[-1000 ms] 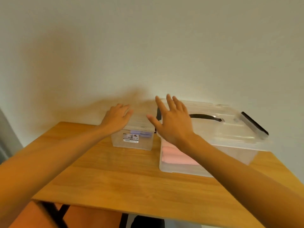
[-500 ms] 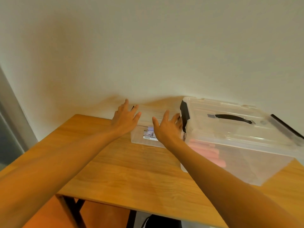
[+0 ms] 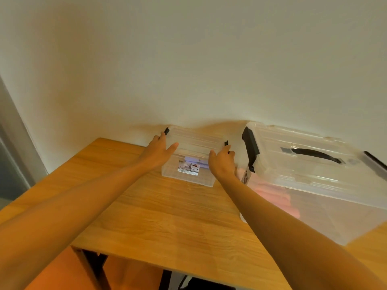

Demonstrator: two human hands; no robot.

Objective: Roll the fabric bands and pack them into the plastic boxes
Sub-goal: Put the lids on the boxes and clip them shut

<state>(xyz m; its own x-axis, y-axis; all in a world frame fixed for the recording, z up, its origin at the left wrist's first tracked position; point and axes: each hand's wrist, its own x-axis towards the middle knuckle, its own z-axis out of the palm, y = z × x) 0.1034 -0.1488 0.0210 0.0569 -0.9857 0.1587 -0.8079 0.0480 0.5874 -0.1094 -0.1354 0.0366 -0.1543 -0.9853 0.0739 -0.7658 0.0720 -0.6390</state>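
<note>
Both hands grasp the small box (image 3: 194,143). The left hand (image 3: 158,151) clasps its left end, thumb over the lid and fingers up by the left clip (image 3: 166,130). The right hand (image 3: 222,163) curls its fingers round the right end at the right clip (image 3: 226,142). The box stands lidded on the wooden bench (image 3: 167,216), and something pale purple shows through its front above a label (image 3: 188,167). Just beside it on the right stands the big box (image 3: 314,181), lid on, with a black handle (image 3: 314,154) on top and pink fabric (image 3: 270,191) inside. Both boxes sit close to the wall (image 3: 188,70).
</note>
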